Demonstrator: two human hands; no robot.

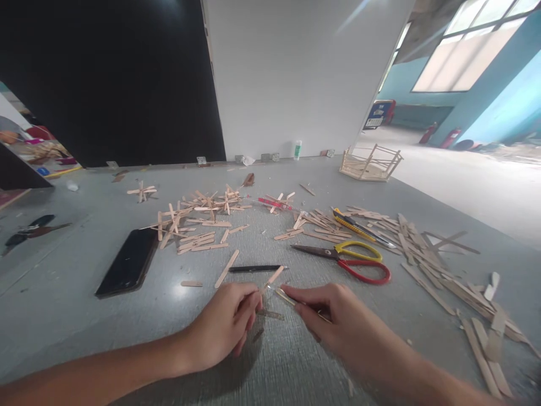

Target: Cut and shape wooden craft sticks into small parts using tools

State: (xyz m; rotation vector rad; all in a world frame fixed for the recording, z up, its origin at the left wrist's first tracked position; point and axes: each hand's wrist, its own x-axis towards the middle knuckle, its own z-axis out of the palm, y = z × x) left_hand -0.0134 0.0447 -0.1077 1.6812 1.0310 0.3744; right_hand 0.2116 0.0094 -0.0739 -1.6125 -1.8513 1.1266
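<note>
My left hand [224, 324] pinches one end of a wooden craft stick [273, 278] that slants up to the right, low over the grey table [63, 299]. My right hand [327, 313] is closed round a thin metal-tipped tool [284, 296], its tip meeting the stick between the two hands. A black pen [256, 268] lies just beyond my fingers. Small stick offcuts lie under the hands.
Red and yellow scissors [350, 260] lie right of the pen, a yellow utility knife [359, 228] behind them. A black phone [129, 262] lies at left. Loose sticks [198, 223] are scattered across the middle and right. A stick-built frame [369, 163] stands at the far edge.
</note>
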